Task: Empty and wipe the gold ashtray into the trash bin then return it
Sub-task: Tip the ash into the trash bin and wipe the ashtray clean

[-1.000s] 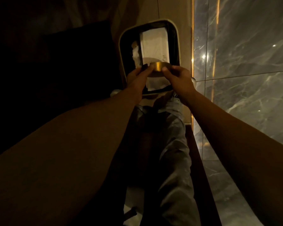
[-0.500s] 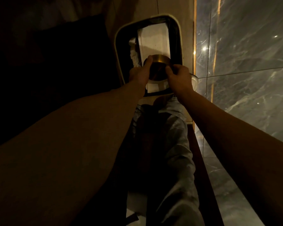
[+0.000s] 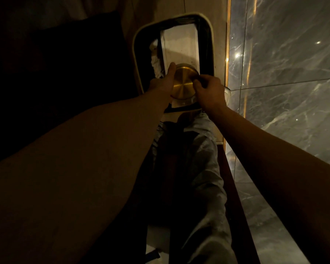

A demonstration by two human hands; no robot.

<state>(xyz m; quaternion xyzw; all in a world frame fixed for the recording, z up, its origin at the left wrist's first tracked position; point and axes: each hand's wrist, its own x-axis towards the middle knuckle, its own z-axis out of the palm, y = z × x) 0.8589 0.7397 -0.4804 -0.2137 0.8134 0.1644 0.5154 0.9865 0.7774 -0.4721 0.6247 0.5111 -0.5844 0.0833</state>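
Lighting is dim; the left side of the view is dark and nothing there can be made out. My left hand [image 3: 165,80] grasps the left edge of the gold ashtray [image 3: 183,85], fingers extended along its rim. The ashtray is tipped over, its flat brushed underside facing me, and it hangs between my two grips directly above the open trash bin [image 3: 136,60]. Inside the bin, beyond and below my grips, lies pale paper waste [image 3: 179,44]; a crumpled white piece sits just left of it. My right hand [image 3: 211,94] pinches the right edge of the ashtray between thumb and fingers. Below my grips, my trouser leg [image 3: 204,168] extends toward the bin. To the right of my right grip stands a polished marble wall [image 3: 284,63] with a gold trim strip.
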